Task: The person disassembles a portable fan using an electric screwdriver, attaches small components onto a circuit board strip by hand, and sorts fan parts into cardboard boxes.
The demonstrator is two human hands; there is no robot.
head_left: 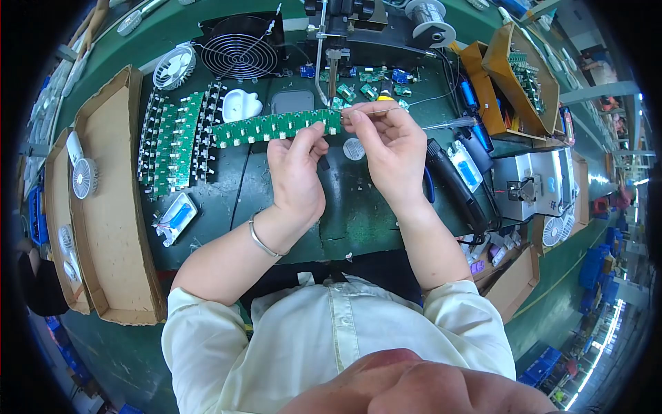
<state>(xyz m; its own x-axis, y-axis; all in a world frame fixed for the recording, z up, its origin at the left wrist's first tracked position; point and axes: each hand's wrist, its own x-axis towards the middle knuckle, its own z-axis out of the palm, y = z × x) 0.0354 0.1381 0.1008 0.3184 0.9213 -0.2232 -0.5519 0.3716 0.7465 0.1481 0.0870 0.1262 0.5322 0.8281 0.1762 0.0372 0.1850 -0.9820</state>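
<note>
A long green circuit board strip [258, 129] with a row of white connectors runs crosswise under the soldering iron [332, 81]. My left hand [298, 172] grips this strip near its right part, thumb on top. At the strip's right end, my right hand [394, 148] is closed in a pinch. Whatever is between those fingertips is too small to make out. The iron's tip comes down just above the strip, close to my right fingertips. Several small loose circuit boards [347, 92] lie behind the strip.
More board strips [176, 141] lie at the left, beside a long cardboard tray [114, 200]. A black fan [241, 52] and a solder spool [429, 21] stand at the back. To the right are a black cylindrical tool [456, 186], a wooden box [520, 76] and a metal device [531, 185].
</note>
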